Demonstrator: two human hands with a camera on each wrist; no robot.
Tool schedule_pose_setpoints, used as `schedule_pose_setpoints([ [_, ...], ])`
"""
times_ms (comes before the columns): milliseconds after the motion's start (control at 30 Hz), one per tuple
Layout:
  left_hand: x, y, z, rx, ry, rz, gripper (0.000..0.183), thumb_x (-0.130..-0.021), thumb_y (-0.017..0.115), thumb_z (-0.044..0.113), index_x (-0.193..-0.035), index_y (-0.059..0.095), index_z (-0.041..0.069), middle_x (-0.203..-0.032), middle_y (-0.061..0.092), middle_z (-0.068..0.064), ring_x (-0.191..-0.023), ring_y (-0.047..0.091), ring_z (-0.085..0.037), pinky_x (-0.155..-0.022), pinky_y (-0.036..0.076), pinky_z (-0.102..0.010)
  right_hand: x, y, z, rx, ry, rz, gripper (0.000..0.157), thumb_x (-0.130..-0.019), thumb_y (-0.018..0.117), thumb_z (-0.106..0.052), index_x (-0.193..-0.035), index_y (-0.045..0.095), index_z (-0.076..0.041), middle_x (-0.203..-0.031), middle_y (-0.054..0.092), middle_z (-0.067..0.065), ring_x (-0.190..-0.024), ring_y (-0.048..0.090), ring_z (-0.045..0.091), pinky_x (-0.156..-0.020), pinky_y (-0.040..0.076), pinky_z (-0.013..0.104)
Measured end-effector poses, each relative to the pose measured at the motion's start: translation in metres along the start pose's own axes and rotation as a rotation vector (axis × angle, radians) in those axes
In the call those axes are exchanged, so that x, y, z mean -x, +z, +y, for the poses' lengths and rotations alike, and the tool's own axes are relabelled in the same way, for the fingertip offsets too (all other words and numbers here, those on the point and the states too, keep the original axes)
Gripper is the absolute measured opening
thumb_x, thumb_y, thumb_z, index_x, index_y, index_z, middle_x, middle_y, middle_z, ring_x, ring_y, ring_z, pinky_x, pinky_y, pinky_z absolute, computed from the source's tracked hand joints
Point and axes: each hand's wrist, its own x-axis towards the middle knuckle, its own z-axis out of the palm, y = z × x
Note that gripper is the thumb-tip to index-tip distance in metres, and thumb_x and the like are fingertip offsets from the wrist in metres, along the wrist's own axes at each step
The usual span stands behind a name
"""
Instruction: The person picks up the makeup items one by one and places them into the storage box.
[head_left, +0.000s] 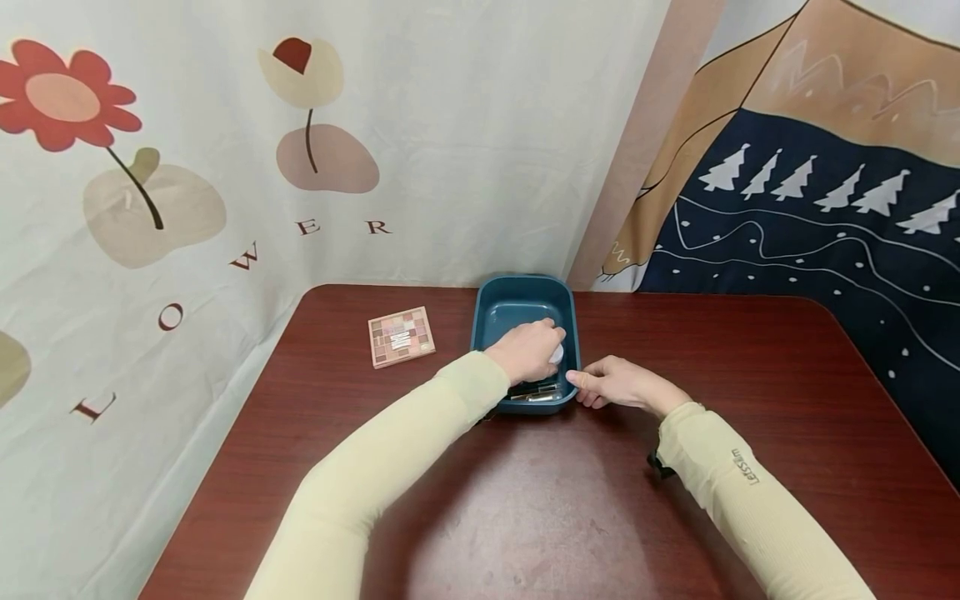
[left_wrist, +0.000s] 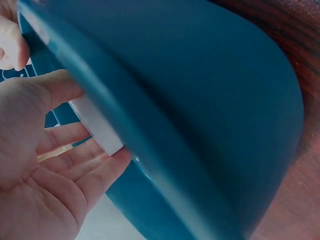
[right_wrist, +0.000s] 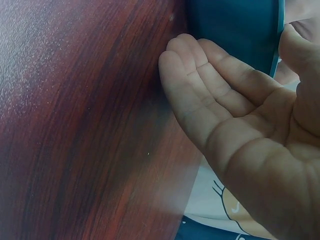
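A blue plastic bin (head_left: 525,287) stands at the back of the table. My left hand (head_left: 527,350) reaches into it and holds a small white object (left_wrist: 97,125) between thumb and fingers; its kind cannot be made out. Several slim tubes or pens (head_left: 542,395) lie in the near end of the bin, partly hidden by the left hand. At the bin's right near side, my right hand (head_left: 618,383) grips the rim, thumb at the top edge and fingers along the outer wall. Left of the bin lies a pink eyeshadow palette (head_left: 401,337).
Everything stands on a dark red wooden table (head_left: 510,508). Behind it hang a white curtain (head_left: 465,150) with flower prints and a navy and tan cloth (head_left: 810,225) with tree prints.
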Motion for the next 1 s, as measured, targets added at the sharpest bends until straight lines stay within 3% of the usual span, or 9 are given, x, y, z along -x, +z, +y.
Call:
schedule_pose_setpoints([
  [467, -0.0037, 0.0076, 0.002, -0.048, -0.013, -0.06, 0.052, -0.095, 0.073, 0.029, -0.14, 0.06, 0.007, -0.129, 0.062, -0.009, -0.106, 0.063, -0.018, -0.09, 0.055, -0.03, -0.0041, 0.002, 0.0015, 0.019, 0.025, 0.018, 0.044, -0.107, 0.054, -0.032, -0.114, 0.069, 0.009, -0.094, 0.073, 0.013, -0.085, 0.069, 0.02, -0.082, 0.06, 0.036],
  [1000, -0.0018, 0.0063, 0.0013, -0.035, -0.001, -0.06, 0.052, -0.096, 0.073, 0.032, -0.14, 0.061, 0.006, -0.131, 0.063, -0.01, -0.108, 0.063, -0.018, -0.091, 0.055, -0.031, -0.0021, 0.0011, 0.0024, 0.007, 0.011, 0.005, 0.046, -0.107, 0.054, -0.033, -0.114, 0.07, 0.009, -0.095, 0.073, 0.014, -0.087, 0.069, 0.021, -0.083, 0.06, 0.037],
])
